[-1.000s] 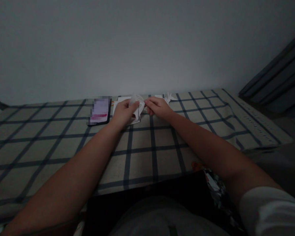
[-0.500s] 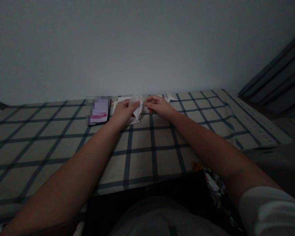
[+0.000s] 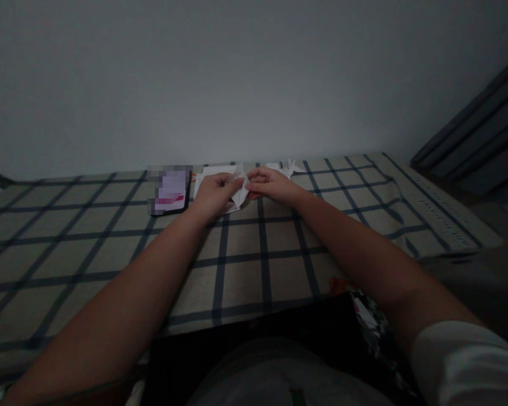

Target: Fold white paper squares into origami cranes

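Observation:
Between my two hands is a small folded piece of white paper (image 3: 240, 194), held just above the checked cloth. My left hand (image 3: 215, 194) grips its left side, thumb lying across the front. The fingertips of my right hand (image 3: 273, 185) pinch its right edge; the other fingers are curled behind. Beneath and behind my left hand lie flat white sheets (image 3: 217, 169), partly covered by the hand. A white folded-paper figure with pointed tips (image 3: 291, 168) rests beyond my right hand.
A phone with a lit screen (image 3: 173, 189) lies left of the sheets. The checked tablecloth (image 3: 245, 270) reaches back to a pale wall (image 3: 254, 79). A dark curtain (image 3: 478, 113) hangs at the right.
The folded paper has turned and now shows a smoother, pointed face. My left hand has shifted slightly to the right, and my right fingers have moved in closer to the paper.

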{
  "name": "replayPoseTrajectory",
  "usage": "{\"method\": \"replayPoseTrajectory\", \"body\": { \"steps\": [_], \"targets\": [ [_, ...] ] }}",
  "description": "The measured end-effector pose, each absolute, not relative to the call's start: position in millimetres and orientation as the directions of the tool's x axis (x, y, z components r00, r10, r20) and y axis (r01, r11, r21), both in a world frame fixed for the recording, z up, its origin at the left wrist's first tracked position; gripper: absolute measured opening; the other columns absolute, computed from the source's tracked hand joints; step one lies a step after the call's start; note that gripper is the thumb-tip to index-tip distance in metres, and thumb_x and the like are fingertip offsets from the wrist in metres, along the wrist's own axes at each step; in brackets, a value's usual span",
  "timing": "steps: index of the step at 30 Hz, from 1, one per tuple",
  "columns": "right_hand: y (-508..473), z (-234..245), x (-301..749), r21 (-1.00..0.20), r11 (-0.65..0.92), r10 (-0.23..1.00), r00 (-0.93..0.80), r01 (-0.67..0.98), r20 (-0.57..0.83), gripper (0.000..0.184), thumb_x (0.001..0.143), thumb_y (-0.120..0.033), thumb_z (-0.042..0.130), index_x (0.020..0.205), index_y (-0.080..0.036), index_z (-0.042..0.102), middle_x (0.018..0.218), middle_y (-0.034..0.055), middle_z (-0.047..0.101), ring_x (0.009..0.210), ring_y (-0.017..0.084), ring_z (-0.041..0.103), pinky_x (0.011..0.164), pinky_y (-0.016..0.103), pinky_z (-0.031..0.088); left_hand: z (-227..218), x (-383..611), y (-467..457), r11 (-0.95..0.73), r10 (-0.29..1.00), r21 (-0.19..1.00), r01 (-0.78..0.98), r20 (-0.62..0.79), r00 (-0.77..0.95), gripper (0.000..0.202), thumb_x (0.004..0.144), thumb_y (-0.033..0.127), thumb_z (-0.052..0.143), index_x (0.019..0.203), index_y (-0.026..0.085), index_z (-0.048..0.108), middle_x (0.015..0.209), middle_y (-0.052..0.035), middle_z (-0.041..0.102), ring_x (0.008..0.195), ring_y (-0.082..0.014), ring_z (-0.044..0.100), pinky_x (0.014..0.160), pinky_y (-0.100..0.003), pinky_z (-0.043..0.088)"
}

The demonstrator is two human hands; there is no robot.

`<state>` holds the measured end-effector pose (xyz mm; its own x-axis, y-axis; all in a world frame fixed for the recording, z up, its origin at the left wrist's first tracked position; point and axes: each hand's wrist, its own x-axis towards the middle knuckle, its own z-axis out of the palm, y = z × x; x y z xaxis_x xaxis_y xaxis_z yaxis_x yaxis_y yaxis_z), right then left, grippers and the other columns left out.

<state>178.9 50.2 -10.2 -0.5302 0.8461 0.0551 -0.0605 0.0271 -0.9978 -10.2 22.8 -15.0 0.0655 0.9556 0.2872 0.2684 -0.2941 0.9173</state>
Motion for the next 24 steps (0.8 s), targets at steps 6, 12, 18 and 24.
{"method": "replayPoseTrajectory", "body": {
  "steps": [6,12,18,24],
  "targets": [
    [51.4,-10.6,177.6,-0.998,0.037,0.849,-0.525,-0.047,0.056,0.016,0.084,-0.008,0.070,0.094,-0.016,0.060,0.072,-0.0013,0.069,0.065,0.010,0.068,0.066,0.020,0.057,-17.2,-10.8,25.3,-0.268,0.963,0.931,0.249,0.262,0.058,0.035,0.075,0.050,0.075,0.076,0.015,0.074,0.069,-0.0037,0.068,0.059,-0.0146,0.057,0.054,-0.025,0.043],
    [54.3,-12.7,177.2,-0.999,0.042,0.867,-0.496,-0.025,0.049,0.012,0.086,-0.007,0.067,0.089,-0.016,0.061,0.070,-0.0011,0.070,0.064,0.008,0.068,0.064,0.018,0.056,-12.8,-5.7,22.2,-0.171,0.985,0.981,0.096,0.167,0.040,0.027,0.069,0.040,0.074,0.075,0.014,0.073,0.074,-0.0042,0.071,0.066,-0.0171,0.065,0.062,-0.029,0.054],
    [54.2,-12.8,176.3,-0.998,0.058,0.893,-0.447,-0.011,0.057,0.016,0.086,-0.006,0.068,0.079,-0.015,0.058,0.063,-0.0021,0.067,0.059,0.008,0.065,0.061,0.018,0.054,-14.2,-4.7,22.7,-0.174,0.985,0.980,0.101,0.171,0.037,0.024,0.069,0.038,0.073,0.075,0.015,0.071,0.075,-0.0039,0.071,0.065,-0.0159,0.064,0.058,-0.026,0.054],
    [54.1,-12.6,176.8,-0.999,0.050,0.899,-0.435,0.001,0.045,0.020,0.087,-0.009,0.071,0.076,-0.016,0.056,0.063,-0.0015,0.067,0.059,0.008,0.064,0.061,0.018,0.053,-13.6,-5.1,20.8,-0.204,0.978,0.969,0.139,0.196,0.068,0.026,0.072,0.039,0.072,0.084,0.016,0.072,0.079,-0.0050,0.071,0.067,-0.0165,0.064,0.060,-0.027,0.054]
  ]
}}
